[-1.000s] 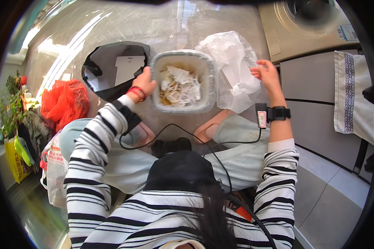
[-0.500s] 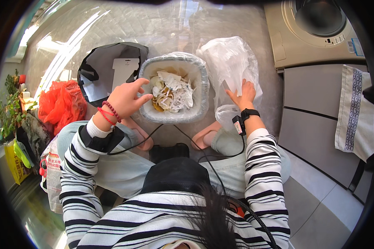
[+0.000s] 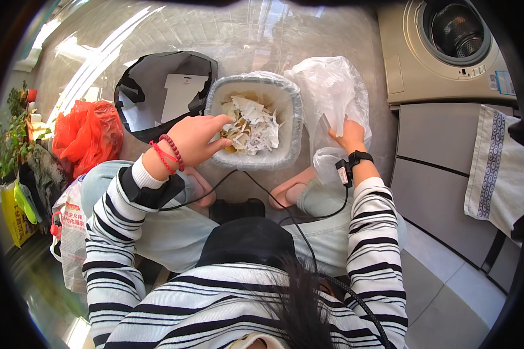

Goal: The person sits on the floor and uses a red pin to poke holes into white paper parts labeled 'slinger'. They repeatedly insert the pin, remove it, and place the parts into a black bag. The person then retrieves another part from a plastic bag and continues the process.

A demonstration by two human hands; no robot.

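My left hand (image 3: 197, 139) reaches over the left rim of a waste bin (image 3: 297, 125), thumb and fingers apart, with nothing between them. Crumpled and shredded white paper (image 3: 258, 129) lies inside the bin, with some yellowish-brown bits underneath. A pale plastic liner folds over the bin's rim. To the bin's right, my right hand (image 3: 350, 137) grips the near part of a translucent white plastic bag (image 3: 326, 81), which lies on the floor. Beyond my left hand stands an opened black bag (image 3: 151, 68) holding a white cardboard piece (image 3: 183, 93).
A red plastic bag (image 3: 87, 136) and potted plants (image 3: 11, 134) are at the left. At the right stand a washing machine (image 3: 399, 61) and grey drawers (image 3: 431, 139) with a hanging towel (image 3: 486, 168). A cable (image 3: 218, 181) crosses before my feet.
My left hand has moved right, closer to the paper in the bin. My right hand's fingers have closed on the plastic bag. The view has shifted slightly.
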